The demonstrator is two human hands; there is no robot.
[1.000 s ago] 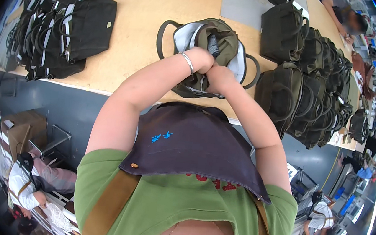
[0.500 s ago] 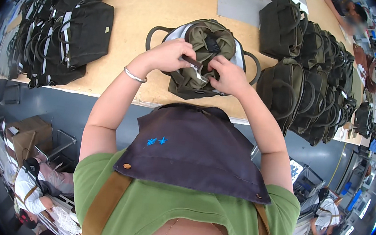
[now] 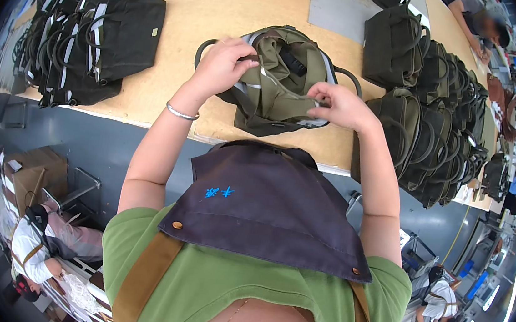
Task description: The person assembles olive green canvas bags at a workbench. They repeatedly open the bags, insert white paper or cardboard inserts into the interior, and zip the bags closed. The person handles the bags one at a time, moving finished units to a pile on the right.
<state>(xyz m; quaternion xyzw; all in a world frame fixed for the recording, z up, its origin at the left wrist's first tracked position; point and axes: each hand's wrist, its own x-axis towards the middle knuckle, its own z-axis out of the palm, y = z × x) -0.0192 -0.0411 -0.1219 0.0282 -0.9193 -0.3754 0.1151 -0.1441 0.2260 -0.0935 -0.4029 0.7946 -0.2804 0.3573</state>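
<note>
An olive-green handbag (image 3: 260, 125) stands open on the table in front of me, its handles out to the left and right. Its olive lining (image 3: 269, 102) is pulled up inside the mouth, with a small black patch (image 3: 293, 64) showing deeper in. At the bag's left rim, my left hand (image 3: 221, 66) is closed in a pinch on a dark brown tab (image 3: 251, 58) at the lining's edge. My right hand (image 3: 346, 109) pinches the same lining edge near the right rim. Between both hands, that edge runs as a taut, slanting line.
Dark handbags (image 3: 126, 37) stand packed in rows on the left of the table (image 3: 193, 3). More olive bags (image 3: 396, 46) crowd the right side. A grey sheet (image 3: 339, 12) lies at the back. A person (image 3: 480, 24) is at the far right corner; others sit behind me.
My hands have moved apart, the left one leftward and the right one rightward. The lining edge between them is now stretched out, and the bag's inside is more exposed.
</note>
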